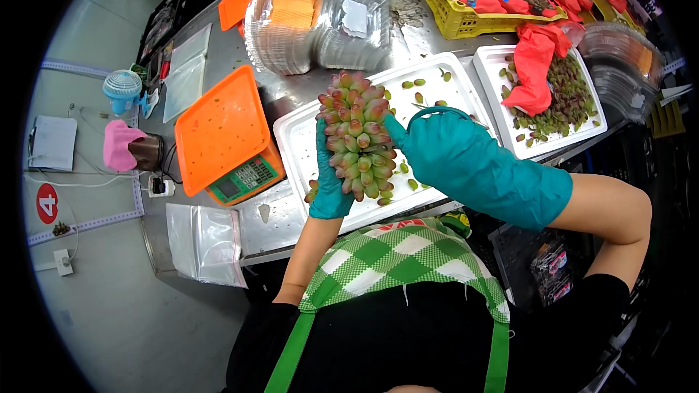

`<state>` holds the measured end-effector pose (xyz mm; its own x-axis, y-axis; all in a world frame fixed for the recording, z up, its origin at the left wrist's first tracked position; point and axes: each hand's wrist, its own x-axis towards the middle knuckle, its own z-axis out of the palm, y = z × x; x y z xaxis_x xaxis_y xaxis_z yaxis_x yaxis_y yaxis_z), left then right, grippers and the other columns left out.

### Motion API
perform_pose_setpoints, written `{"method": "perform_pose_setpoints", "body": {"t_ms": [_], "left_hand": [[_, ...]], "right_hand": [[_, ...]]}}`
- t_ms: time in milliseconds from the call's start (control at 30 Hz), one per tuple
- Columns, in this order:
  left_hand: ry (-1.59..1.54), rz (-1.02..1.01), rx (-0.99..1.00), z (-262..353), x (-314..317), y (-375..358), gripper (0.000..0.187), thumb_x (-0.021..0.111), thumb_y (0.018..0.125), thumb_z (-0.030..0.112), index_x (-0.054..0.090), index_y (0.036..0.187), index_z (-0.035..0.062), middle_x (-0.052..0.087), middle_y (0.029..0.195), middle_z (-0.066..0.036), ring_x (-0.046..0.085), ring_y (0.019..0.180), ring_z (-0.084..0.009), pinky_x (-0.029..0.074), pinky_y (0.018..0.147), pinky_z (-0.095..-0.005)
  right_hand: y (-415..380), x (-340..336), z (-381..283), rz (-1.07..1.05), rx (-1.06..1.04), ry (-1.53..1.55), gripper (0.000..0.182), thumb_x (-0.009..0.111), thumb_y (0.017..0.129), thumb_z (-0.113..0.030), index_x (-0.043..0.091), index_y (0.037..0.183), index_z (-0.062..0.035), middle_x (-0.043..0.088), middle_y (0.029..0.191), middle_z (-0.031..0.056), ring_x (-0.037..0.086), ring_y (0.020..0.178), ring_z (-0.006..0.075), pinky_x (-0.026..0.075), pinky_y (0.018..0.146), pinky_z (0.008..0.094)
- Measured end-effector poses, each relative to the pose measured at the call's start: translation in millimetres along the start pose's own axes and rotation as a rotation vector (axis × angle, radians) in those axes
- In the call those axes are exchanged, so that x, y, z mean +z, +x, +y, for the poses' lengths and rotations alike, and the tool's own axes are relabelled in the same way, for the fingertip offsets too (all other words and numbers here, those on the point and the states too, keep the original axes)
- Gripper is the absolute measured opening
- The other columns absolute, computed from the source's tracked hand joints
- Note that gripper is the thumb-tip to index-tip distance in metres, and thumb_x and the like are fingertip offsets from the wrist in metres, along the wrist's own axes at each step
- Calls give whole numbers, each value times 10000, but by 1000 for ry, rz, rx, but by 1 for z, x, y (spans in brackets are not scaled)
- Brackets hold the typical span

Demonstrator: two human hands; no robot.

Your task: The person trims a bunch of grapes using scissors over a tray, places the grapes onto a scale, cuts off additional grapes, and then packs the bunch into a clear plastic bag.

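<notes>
Steel table [287,229] before the worker [408,262] | white tray [295,145] on it | orange scale [226,131] just left of the tray | grape bunch [357,138] held up over the tray | gloved right hand [433,145], a fingertip against the bunch, whether gripping anything I can't tell | gloved left hand [331,182], fingers cupping the bunch | loose grapes [408,85] in the tray

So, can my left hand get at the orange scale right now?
Probably not as things stand: your left hand is taken up holding the grapes. Otherwise the way looks free, with only the rim of the white tray between it and the scale.
</notes>
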<state>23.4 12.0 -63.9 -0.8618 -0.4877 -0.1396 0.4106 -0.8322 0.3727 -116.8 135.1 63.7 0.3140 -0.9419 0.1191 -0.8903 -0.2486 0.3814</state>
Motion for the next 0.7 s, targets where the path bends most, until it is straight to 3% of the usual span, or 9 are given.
{"method": "perform_pose_setpoints", "body": {"t_ms": [233, 433, 467, 567, 667, 700], "left_hand": [[-49, -21, -65, 1, 9, 0, 672, 363, 829, 567, 287, 1306, 100, 369, 1287, -134, 418, 1146, -284, 369, 955, -430], [8, -26, 9, 4, 8, 1, 679, 347, 834, 569, 268, 1319, 101, 351, 1306, -135, 397, 1172, -275, 350, 976, -421], [51, -23, 35, 6, 10, 1, 672, 347, 836, 564, 268, 1318, 102, 350, 1307, -133, 393, 1176, -271, 351, 976, -417], [143, 2, 104, 9, 17, -1, 654, 346, 843, 549, 271, 1316, 103, 349, 1310, -125, 388, 1182, -260, 352, 978, -406], [160, 50, 150, 6, 17, -1, 641, 345, 848, 541, 273, 1314, 106, 351, 1310, -115, 392, 1180, -251, 351, 979, -400], [164, 64, 163, 4, 18, 0, 637, 345, 849, 538, 273, 1313, 107, 351, 1311, -111, 393, 1179, -249, 350, 980, -398]], "right_hand": [[0, -3, 5, -52, 8, 76, 508, 508, 714, -141, 432, 1164, 82, 432, 609, 49, 471, 554, 176, 378, 467, 299], [-12, -23, 24, -101, 119, 90, 449, 549, 716, -158, 493, 1152, -66, 489, 660, 45, 521, 590, 171, 413, 468, 319], [-18, -25, 24, -126, 176, 153, 451, 593, 691, -151, 513, 1134, -135, 500, 668, 22, 535, 604, 165, 429, 476, 313], [-28, -18, 23, -75, 205, 457, 466, 655, 675, -162, 516, 1119, -138, 545, 708, 20, 554, 625, 176, 441, 490, 297], [-29, 4, -1, 41, 432, 942, 446, 664, 686, -162, 514, 1104, -125, 576, 781, 53, 581, 667, 228, 462, 552, 324], [-22, -3, -6, -11, 515, 1093, 508, 699, 684, -168, 502, 1151, -130, 613, 874, 67, 601, 717, 188, 479, 608, 285]]}}
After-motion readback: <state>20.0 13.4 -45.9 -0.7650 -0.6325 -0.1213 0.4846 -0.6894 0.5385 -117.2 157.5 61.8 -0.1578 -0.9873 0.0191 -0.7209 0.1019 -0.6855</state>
